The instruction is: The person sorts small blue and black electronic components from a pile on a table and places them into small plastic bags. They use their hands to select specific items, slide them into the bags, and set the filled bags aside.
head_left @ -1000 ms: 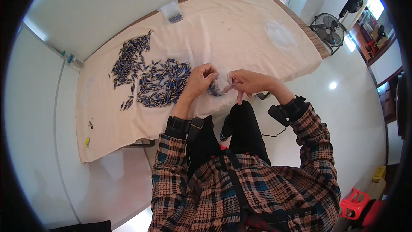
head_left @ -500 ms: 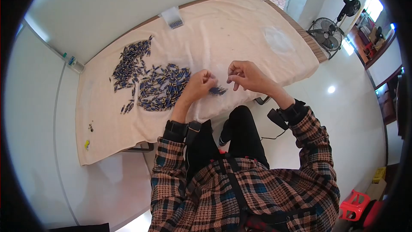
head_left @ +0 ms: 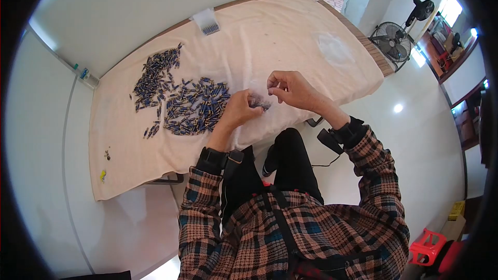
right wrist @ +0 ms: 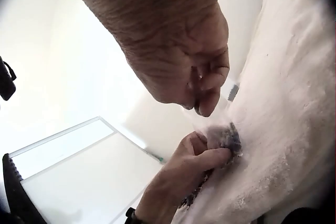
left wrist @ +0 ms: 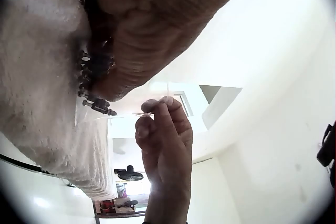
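In the head view my left hand (head_left: 241, 110) grips a clear plastic bag (head_left: 256, 96) low over the cloth. Small dark blue parts with brass-coloured ends (left wrist: 97, 104) show through the bag below my left fingers. My right hand (head_left: 294, 91) is raised just to the right of it, thumb and fingertips pinched together. In the right wrist view, thin clear film (right wrist: 210, 124) reaches up to those fingertips, so they pinch the bag's upper edge. A wide pile of the same blue parts (head_left: 197, 106) lies directly left of my left hand.
Another heap of blue parts (head_left: 155, 75) lies farther back left. A filled clear bag (head_left: 207, 23) stands at the table's rear edge, and flat clear bags (head_left: 334, 49) lie at the right. A yellow item (head_left: 102, 177) is near the left corner. A fan (head_left: 392, 41) stands beyond the table.
My right hand has let go of the bag's right side, lifted away, then come back left toward the bag's top. My left hand stays at the bag, its fingers turned lower over it.
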Tool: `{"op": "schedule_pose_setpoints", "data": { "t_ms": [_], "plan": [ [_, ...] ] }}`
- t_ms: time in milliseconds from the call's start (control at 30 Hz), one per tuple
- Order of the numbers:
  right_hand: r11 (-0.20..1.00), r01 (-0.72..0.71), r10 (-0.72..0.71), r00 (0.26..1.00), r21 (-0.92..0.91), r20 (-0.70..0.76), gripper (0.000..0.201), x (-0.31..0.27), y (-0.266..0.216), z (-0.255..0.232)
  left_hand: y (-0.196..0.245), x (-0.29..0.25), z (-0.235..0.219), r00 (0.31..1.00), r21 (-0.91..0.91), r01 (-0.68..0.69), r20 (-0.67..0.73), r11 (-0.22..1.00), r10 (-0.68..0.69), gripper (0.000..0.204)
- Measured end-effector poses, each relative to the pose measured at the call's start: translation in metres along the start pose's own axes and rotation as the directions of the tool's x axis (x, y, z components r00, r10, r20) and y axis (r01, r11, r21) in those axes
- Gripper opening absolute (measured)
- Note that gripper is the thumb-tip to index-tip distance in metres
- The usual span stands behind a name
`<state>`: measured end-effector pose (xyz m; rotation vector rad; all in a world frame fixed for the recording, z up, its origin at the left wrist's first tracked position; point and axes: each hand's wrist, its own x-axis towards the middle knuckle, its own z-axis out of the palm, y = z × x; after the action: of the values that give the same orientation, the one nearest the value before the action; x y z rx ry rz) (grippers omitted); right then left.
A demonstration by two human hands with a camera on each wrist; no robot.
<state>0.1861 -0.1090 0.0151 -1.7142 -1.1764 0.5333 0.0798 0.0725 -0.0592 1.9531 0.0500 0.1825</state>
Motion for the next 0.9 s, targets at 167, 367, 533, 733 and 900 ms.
{"op": "schedule_pose_setpoints", "data": {
  "t_ms": [167,367,533,733,900],
  "plan": [
    [0.996,0.061,-0.064,0.997,-0.073,-0.042,0.006,0.002,-0.008,0.002,0.011,-0.003,-0.003,0.998,-0.034,0.057,-0.003,0.998,-0.057,0.025],
    [0.948,0.236,-0.261,0.96,-0.213,-0.101,0.005,0.007,-0.009,0.002,0.013,-0.005,-0.009,0.994,-0.149,0.093,0.066,0.984,-0.084,0.015],
    [0.95,0.247,-0.281,0.943,-0.192,-0.18,0.004,0.01,-0.015,0.008,0.015,-0.007,-0.011,0.988,-0.147,0.151,0.054,0.977,-0.145,0.013],
    [0.989,0.074,-0.087,0.992,-0.127,-0.092,0.005,0.031,-0.032,-0.008,0.012,-0.008,-0.003,0.991,-0.321,-0.029,-0.133,0.947,-0.015,0.027],
    [0.972,0.141,-0.159,0.983,-0.187,-0.087,0.005,0.087,-0.046,-0.025,0.005,-0.006,-0.004,0.952,-0.25,-0.098,-0.305,0.963,0.018,0.038]
  ]
}}
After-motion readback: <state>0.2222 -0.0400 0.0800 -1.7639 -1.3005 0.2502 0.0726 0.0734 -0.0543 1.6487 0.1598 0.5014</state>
